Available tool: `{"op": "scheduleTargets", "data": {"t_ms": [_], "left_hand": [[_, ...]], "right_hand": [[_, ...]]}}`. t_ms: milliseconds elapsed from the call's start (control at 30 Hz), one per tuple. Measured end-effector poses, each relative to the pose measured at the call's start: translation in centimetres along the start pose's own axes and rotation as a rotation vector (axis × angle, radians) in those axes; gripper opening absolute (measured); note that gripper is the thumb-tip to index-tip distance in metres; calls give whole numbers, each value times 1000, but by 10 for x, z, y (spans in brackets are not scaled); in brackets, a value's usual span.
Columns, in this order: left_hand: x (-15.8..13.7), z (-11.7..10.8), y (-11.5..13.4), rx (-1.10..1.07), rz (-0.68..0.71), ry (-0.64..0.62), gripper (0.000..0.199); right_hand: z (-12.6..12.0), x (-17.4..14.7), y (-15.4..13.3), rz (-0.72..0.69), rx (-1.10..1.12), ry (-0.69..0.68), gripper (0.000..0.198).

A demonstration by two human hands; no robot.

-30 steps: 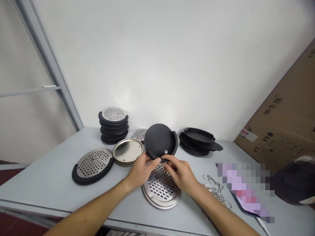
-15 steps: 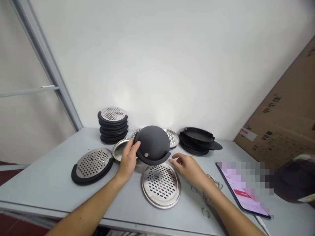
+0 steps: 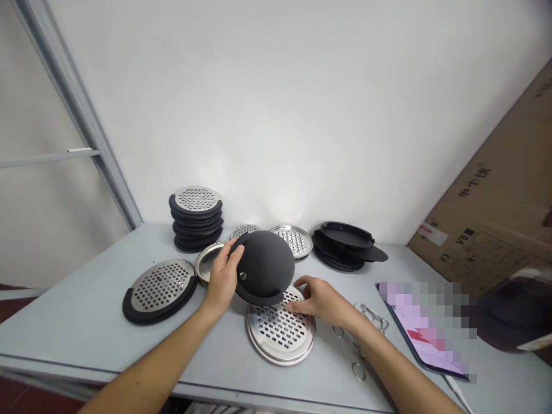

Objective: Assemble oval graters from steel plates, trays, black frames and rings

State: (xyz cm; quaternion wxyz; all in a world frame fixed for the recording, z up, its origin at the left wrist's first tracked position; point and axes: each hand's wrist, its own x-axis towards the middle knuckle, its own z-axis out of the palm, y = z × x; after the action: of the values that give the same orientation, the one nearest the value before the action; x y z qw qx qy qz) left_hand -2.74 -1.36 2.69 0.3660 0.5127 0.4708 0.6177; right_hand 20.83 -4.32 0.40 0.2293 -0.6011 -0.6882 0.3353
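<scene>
My left hand (image 3: 224, 276) grips the left edge of a round black plastic base (image 3: 267, 264), tilted above the table, with a small round hole or slot near its lower left. Beneath its front edge lies a metal grater disc (image 3: 282, 328) with slotted holes, on what looks like another disc. Over the right side of that disc, my right hand (image 3: 313, 299) is open, thumb and fingers apart, with nothing visible between them. Whether its thumb touches the disc I cannot tell. Left of my left hand rests a grater disc in a black holder (image 3: 161, 287).
At the back stand a stack of black-rimmed graters (image 3: 197, 221), more metal grater discs (image 3: 295, 238) and a pile of black plastic bases (image 3: 345, 247). Metal rings (image 3: 359, 371) lie on the right, beside a tablet (image 3: 426, 336). A cardboard box (image 3: 483, 195) bounds the right side.
The black base has tipped and come slightly lower in my left hand. My right hand has moved a little left and down over the grater disc, its fingers spread wider.
</scene>
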Motion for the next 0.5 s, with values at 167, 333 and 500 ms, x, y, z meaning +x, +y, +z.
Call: {"op": "scheduleTargets", "data": {"t_ms": [167, 333, 500], "left_hand": [[2, -2, -2, 9, -9, -9, 36], [3, -3, -2, 89, -12, -176, 35], [-5, 1, -5, 233, -30, -406, 36]], "right_hand": [[-12, 2, 1, 62, 187, -87, 39], [-50, 0, 10, 73, 165, 90, 42], [-87, -2, 30, 64, 118, 323, 40]]}}
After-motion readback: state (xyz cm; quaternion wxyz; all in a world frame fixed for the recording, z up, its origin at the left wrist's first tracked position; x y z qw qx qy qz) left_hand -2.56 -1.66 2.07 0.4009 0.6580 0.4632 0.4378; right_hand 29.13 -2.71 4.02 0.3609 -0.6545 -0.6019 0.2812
